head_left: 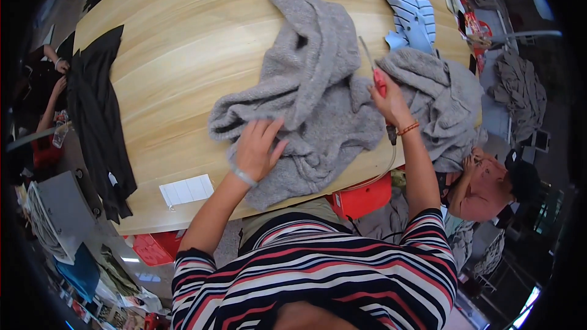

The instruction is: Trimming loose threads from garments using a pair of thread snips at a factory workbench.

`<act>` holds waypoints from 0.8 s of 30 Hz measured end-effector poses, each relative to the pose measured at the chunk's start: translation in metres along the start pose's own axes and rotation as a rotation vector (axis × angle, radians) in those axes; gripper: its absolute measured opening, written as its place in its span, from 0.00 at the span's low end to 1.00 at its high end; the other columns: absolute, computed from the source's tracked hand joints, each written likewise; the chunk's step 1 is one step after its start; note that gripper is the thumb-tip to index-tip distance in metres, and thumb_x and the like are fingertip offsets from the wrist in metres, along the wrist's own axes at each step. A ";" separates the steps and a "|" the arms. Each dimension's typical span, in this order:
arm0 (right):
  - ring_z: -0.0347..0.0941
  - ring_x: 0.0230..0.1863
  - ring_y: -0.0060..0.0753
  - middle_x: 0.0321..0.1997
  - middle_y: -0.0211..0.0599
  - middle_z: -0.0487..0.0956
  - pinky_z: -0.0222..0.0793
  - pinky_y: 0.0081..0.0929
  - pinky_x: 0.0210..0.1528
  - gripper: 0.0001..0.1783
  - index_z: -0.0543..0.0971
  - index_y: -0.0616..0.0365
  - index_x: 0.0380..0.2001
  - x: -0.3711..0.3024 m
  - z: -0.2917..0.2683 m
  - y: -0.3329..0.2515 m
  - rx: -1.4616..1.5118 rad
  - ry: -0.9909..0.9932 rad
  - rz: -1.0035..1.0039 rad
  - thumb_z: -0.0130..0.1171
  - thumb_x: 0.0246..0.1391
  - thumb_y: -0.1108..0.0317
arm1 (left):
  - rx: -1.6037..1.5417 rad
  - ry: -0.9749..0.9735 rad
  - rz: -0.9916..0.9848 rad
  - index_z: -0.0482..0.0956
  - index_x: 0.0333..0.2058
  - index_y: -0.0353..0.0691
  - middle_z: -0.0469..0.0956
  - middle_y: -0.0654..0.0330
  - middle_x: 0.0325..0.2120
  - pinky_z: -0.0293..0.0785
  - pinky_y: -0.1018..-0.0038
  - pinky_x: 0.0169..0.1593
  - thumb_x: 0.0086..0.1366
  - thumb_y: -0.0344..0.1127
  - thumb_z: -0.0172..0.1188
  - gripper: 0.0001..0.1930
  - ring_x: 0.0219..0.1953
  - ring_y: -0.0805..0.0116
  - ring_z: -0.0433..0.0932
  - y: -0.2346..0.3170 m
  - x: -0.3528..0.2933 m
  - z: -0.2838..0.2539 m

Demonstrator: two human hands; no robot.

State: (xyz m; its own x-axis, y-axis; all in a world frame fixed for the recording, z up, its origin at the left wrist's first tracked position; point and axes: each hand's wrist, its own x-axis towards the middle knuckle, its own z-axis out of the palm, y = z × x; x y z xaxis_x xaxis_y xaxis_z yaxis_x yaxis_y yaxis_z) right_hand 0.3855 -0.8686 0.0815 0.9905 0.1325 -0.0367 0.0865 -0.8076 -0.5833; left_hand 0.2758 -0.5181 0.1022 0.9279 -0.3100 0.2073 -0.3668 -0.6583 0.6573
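Head view: my left hand (258, 148) presses flat, fingers spread, on the soft, floppy grey fleece hoodie (306, 95); my right hand (389, 102) grips a red-handled tool (374, 68).

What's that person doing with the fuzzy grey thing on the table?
A person in a striped top stands at a wooden table with a fluffy grey garment spread out. Their left hand presses flat on it, fingers spread. Their right hand holds a thin red-handled tool over the fabric. A black garment and a blue striped one lie nearby.
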 end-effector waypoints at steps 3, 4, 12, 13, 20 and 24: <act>0.75 0.40 0.53 0.37 0.53 0.78 0.70 0.37 0.43 0.27 0.68 0.58 0.56 -0.031 -0.012 -0.057 -0.040 -0.099 -0.014 0.57 0.54 0.61 | -0.092 0.051 0.004 0.69 0.53 0.40 0.72 0.51 0.38 0.67 0.63 0.47 0.48 0.33 0.67 0.31 0.42 0.51 0.70 -0.008 0.049 0.036; 0.73 0.44 0.58 0.40 0.57 0.77 0.69 0.39 0.47 0.27 0.68 0.58 0.56 -0.042 -0.018 -0.071 -0.021 -0.249 0.111 0.57 0.54 0.61 | -0.044 0.080 -0.069 0.72 0.50 0.39 0.73 0.51 0.36 0.68 0.64 0.46 0.49 0.33 0.66 0.27 0.40 0.53 0.71 -0.019 0.060 0.056; 0.74 0.35 0.60 0.32 0.56 0.78 0.69 0.49 0.38 0.27 0.67 0.52 0.56 -0.096 -0.010 -0.116 -0.045 -0.792 -0.053 0.54 0.53 0.59 | -0.568 -0.080 -0.468 0.80 0.34 0.34 0.80 0.55 0.30 0.72 0.75 0.38 0.53 0.33 0.62 0.11 0.32 0.66 0.78 -0.063 0.045 0.116; 0.75 0.35 0.59 0.32 0.55 0.78 0.69 0.49 0.38 0.25 0.68 0.51 0.55 -0.095 -0.016 -0.127 -0.036 -0.757 -0.025 0.54 0.53 0.59 | -0.558 -0.078 -0.471 0.80 0.34 0.34 0.80 0.55 0.30 0.72 0.75 0.38 0.53 0.33 0.62 0.11 0.32 0.66 0.78 -0.074 0.036 0.121; 0.75 0.37 0.57 0.32 0.53 0.79 0.69 0.49 0.40 0.23 0.68 0.51 0.53 -0.090 -0.020 -0.132 -0.118 -0.617 0.033 0.54 0.53 0.60 | -0.760 0.026 -0.541 0.78 0.34 0.33 0.76 0.60 0.25 0.70 0.77 0.37 0.57 0.34 0.59 0.10 0.30 0.77 0.73 -0.070 0.030 0.121; 0.75 0.35 0.59 0.30 0.55 0.78 0.69 0.50 0.39 0.24 0.68 0.50 0.53 -0.096 -0.014 -0.142 -0.051 -0.706 -0.084 0.55 0.53 0.61 | -0.370 -0.055 -0.422 0.74 0.31 0.33 0.75 0.58 0.26 0.69 0.71 0.35 0.56 0.28 0.56 0.05 0.28 0.64 0.73 -0.086 0.020 0.107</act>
State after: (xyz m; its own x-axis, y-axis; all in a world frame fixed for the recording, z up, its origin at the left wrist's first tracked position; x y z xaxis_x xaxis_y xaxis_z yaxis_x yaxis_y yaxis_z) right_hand 0.2798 -0.7743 0.1789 0.6758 0.5226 -0.5198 0.1817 -0.8015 -0.5697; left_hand 0.3182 -0.5412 -0.0276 0.9805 -0.1139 -0.1603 0.0927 -0.4515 0.8874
